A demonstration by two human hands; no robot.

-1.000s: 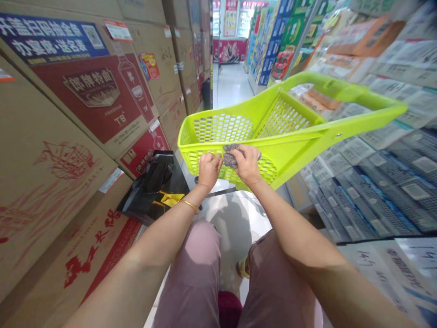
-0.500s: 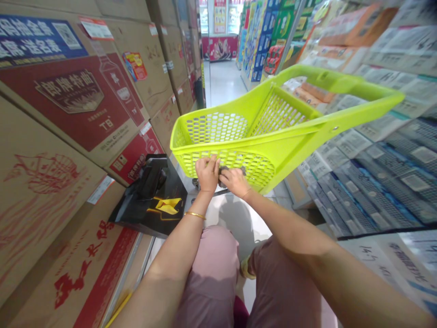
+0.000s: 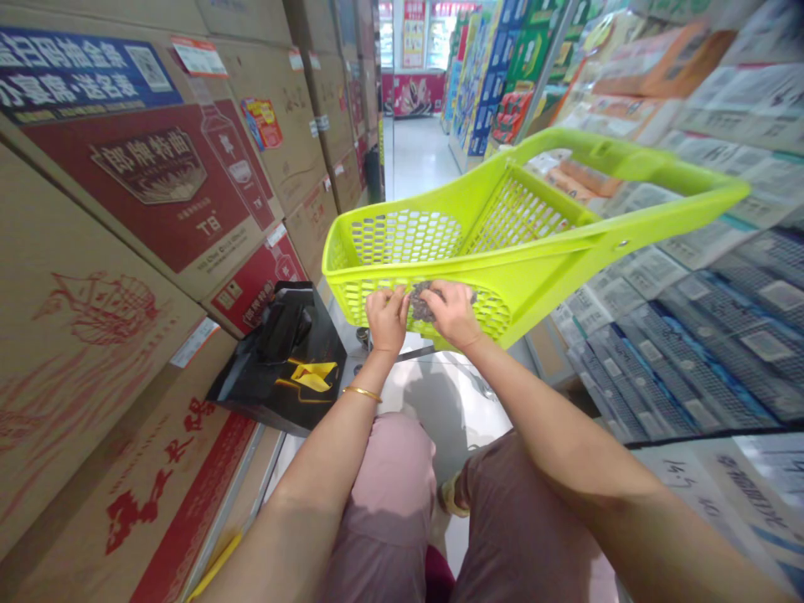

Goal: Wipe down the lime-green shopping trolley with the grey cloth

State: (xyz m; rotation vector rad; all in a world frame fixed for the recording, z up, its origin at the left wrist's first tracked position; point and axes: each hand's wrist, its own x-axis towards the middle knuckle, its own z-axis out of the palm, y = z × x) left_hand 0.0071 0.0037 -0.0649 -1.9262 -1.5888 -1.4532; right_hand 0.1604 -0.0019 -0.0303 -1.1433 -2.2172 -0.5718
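Observation:
A lime-green plastic shopping basket cart (image 3: 540, 260) with perforated sides stands in front of my knees, its long handle rising to the right. My right hand (image 3: 453, 311) is closed on a crumpled grey-brown cloth (image 3: 425, 303), pressing it against the near mesh side. Part of the cloth shows left of the fingers, and a bit sticks out on the right. Just to the left, my left hand (image 3: 387, 320), a gold bangle on its wrist, has its fingers bent against the same mesh wall. Its fingertips are partly hidden, beside the cloth's edge.
Stacked cardboard cartons (image 3: 144, 176) line the left side. A black bag (image 3: 282, 360) with a yellow mark stands against them. Packaged goods in piles (image 3: 684, 343) rise on the right. Between them a tiled aisle (image 3: 418, 155) runs away from me.
My right hand has moved up and slightly right along the mesh with the cloth, away from my left hand. The left stays near the same spot on the basket wall.

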